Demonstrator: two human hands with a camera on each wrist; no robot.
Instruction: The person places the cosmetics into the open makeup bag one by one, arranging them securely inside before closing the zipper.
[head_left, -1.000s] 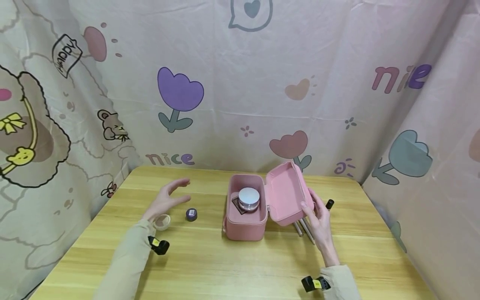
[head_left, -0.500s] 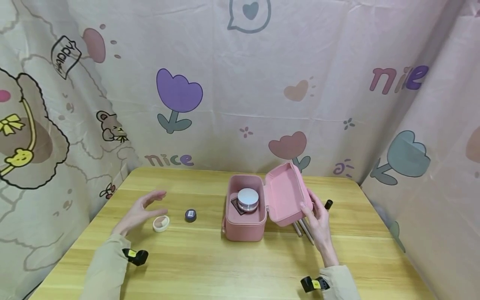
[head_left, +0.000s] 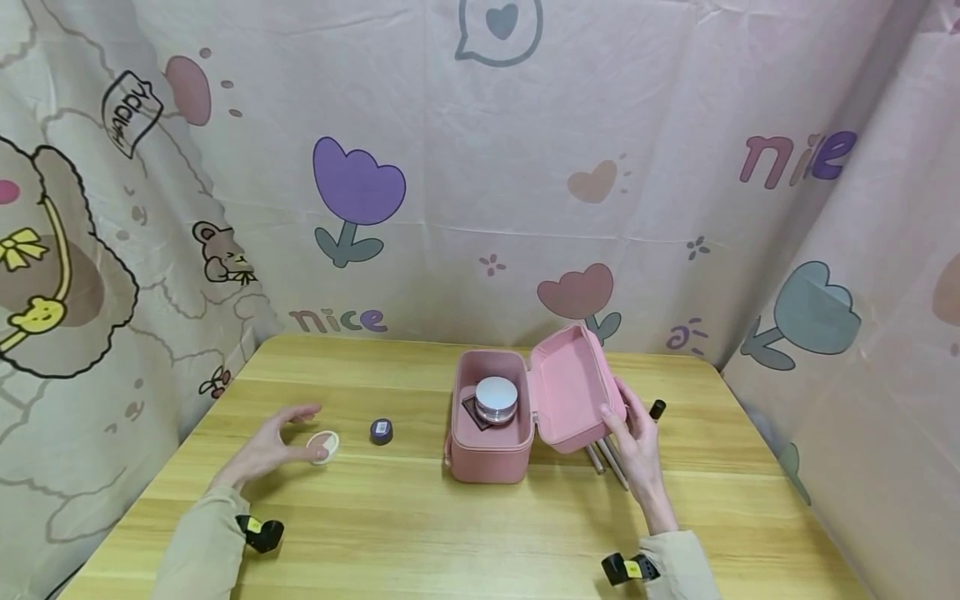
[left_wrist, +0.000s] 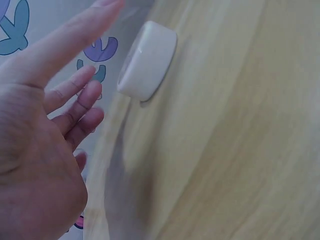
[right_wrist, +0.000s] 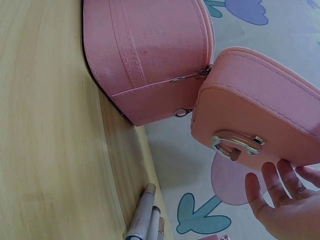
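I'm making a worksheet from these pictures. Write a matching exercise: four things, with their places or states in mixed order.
1. Silver-topped jar
2. Case lid
3. Small dark pot
4. Left hand

A. Held by the right hand
B. Inside the pink case
C. Fingers apart, nearest the pale compact
D. On the table, between compact and case

Pairs: 1-B, 2-A, 3-D, 4-C
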